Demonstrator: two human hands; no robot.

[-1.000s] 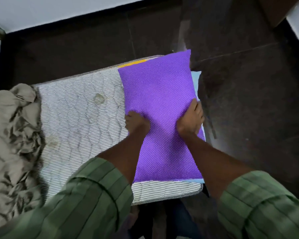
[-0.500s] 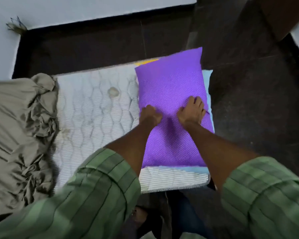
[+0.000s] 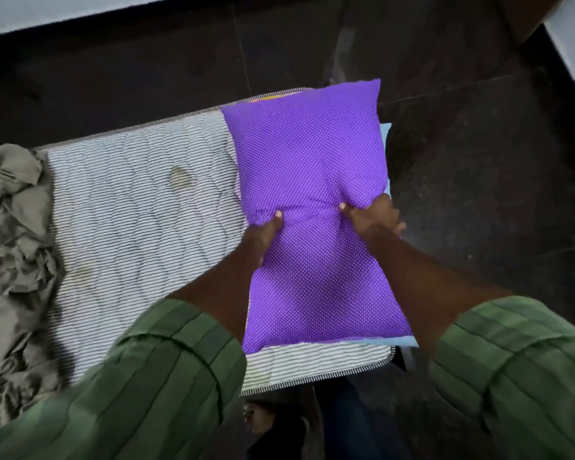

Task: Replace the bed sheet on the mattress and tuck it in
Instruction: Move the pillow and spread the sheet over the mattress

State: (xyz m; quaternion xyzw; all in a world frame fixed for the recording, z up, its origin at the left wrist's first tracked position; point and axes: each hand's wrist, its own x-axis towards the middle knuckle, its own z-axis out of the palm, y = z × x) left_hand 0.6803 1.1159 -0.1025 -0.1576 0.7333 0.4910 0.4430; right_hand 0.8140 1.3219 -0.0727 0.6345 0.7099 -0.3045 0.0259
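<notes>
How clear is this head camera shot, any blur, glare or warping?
Head view: the purple pillow is sharp; the grey sheet and green sleeves smear at the edges; a pale sheen crosses the dark floor; the mattress edge bows from wide-angle distortion.

A person seen from above wears a green shirt with darker vertical stripes, the left sleeve (image 3: 153,386) and right sleeve (image 3: 518,370) both pushed up to leave the forearms bare. Each cuff bunches into a thick folded band. Dark blue trousers (image 3: 352,423) and a bare foot (image 3: 258,418) show below.
</notes>
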